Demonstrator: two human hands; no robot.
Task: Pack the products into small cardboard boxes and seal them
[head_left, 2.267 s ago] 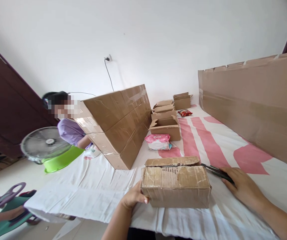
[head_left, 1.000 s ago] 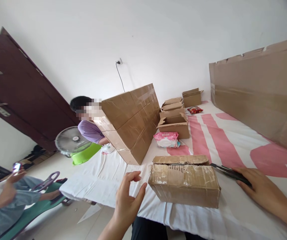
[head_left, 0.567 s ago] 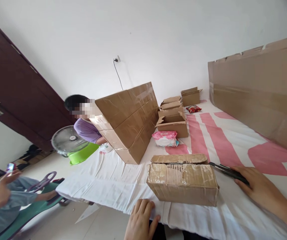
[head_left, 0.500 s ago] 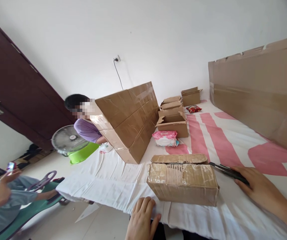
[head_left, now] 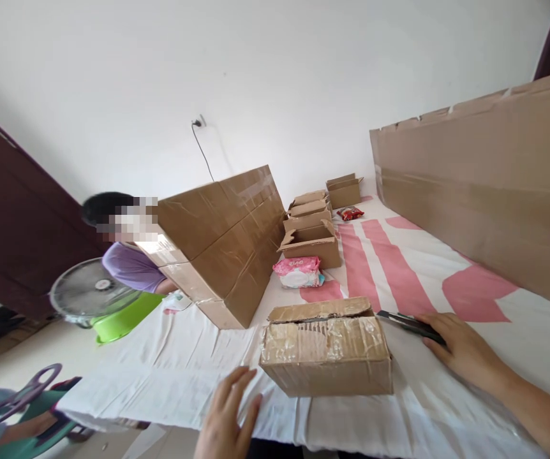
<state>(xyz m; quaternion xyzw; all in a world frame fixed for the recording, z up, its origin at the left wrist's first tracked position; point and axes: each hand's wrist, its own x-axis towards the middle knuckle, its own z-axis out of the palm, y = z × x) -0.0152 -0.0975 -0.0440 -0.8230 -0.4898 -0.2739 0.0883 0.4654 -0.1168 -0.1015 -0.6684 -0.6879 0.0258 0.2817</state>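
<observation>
In the head view, a small cardboard box (head_left: pixel 327 370) with shiny clear tape sits near the front edge of the cloth-covered surface. Its torn back flap stands slightly raised. My right hand (head_left: pixel 457 347) is closed around the handle of a dark utility knife (head_left: pixel 409 326), which lies low over the cloth; the knife's front end points at the box's right back corner. To the left of the box, apart from it, is my left hand (head_left: pixel 230 411), fingers spread and holding nothing.
A large upright carton (head_left: pixel 227 242) stands at left, another cardboard panel (head_left: pixel 485 185) at right. Behind are a pink wipes pack (head_left: pixel 298 272), open boxes (head_left: pixel 311 245) and a red packet (head_left: pixel 350 213). A person in a purple top (head_left: pixel 131 268) leans behind the carton, near a fan (head_left: pixel 96 287).
The view has swung right, so the scene sits further left. My left hand has drawn away from the box, its fingers lifting and spreading. The right hand still holds the knife.
</observation>
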